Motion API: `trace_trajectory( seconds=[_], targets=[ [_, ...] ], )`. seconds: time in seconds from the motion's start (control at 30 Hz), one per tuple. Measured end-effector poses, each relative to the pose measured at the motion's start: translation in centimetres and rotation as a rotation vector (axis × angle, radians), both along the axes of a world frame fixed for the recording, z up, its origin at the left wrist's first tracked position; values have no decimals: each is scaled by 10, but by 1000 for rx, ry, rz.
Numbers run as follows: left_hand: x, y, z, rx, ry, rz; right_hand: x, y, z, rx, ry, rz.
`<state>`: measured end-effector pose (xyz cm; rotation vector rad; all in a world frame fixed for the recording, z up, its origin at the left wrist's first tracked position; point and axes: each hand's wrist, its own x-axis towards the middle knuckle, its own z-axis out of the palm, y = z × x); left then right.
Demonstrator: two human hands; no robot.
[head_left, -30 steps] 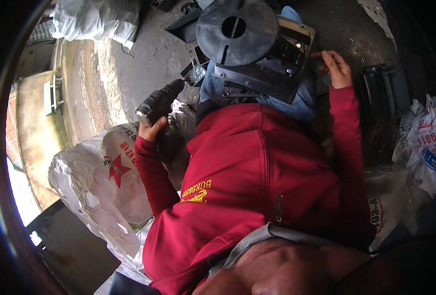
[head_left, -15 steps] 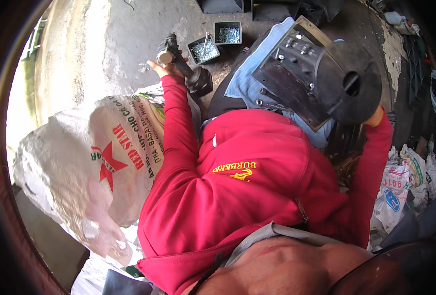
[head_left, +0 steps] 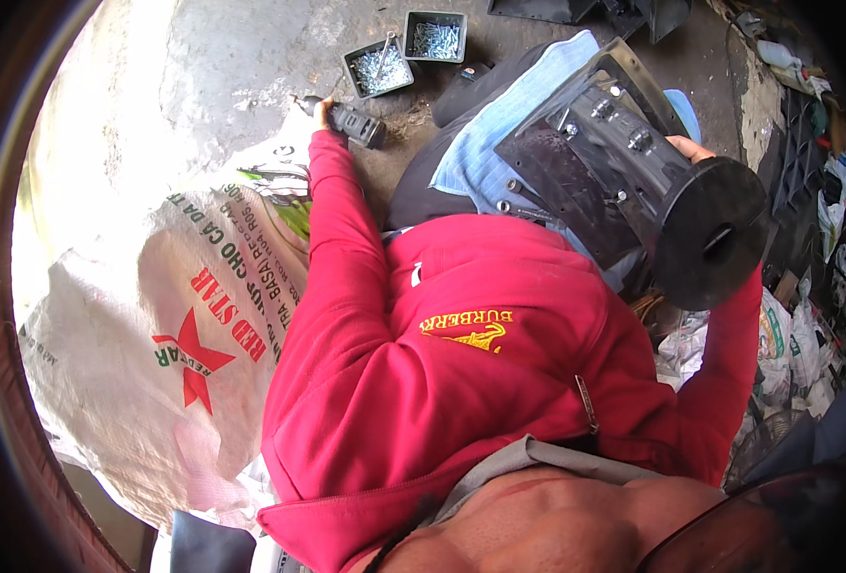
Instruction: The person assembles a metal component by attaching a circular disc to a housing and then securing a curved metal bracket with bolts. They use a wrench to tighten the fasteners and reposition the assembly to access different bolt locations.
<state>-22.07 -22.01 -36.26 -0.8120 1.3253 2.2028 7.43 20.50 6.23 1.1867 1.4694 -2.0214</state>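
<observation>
My left hand (head_left: 323, 115) is low by the floor at the upper left, closed round a dark cordless driver (head_left: 357, 125). Part of the tool is hidden by the hand and washed out by bright light. My right hand (head_left: 692, 149) grips a black plastic part (head_left: 666, 181) with a round slotted disc (head_left: 712, 232) at its near end; most of that hand is behind the part. Bolts (head_left: 639, 140) stick out of the part. Beneath it, a flat black plate (head_left: 561, 158) lies on a blue towel (head_left: 475, 158) across my lap. Sockets or a wrench (head_left: 518, 208) lie beside the plate.
Two black trays of screws stand on the floor ahead, the left tray (head_left: 378, 71) with a metal tool in it, the right tray (head_left: 435, 38) beside it. A large white woven sack (head_left: 108, 334) fills the left side. Plastic bags (head_left: 786, 334) and black parts (head_left: 800, 162) crowd the right.
My left hand has lowered the driver toward the floor, turning it flatter. The black part has tilted, its disc dropping nearer to me, and fingers of my right hand now show on its far side.
</observation>
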Motion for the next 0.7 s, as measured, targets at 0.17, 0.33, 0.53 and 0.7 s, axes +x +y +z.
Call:
trace_trajectory(
  seconds=[0.17,0.33,0.53,0.7],
  targets=[
    [-12,-51,-57,47,-23,99,-10,8,-4,50,96,86],
    [-10,-29,-30,-93,-1,39,15,37,4,583,162,261],
    [-19,-29,8,-639,145,12,28,53,10,757,514,316],
    [-27,44,110,-1230,1004,41,21,-3,58,1301,416,424]
  ],
)
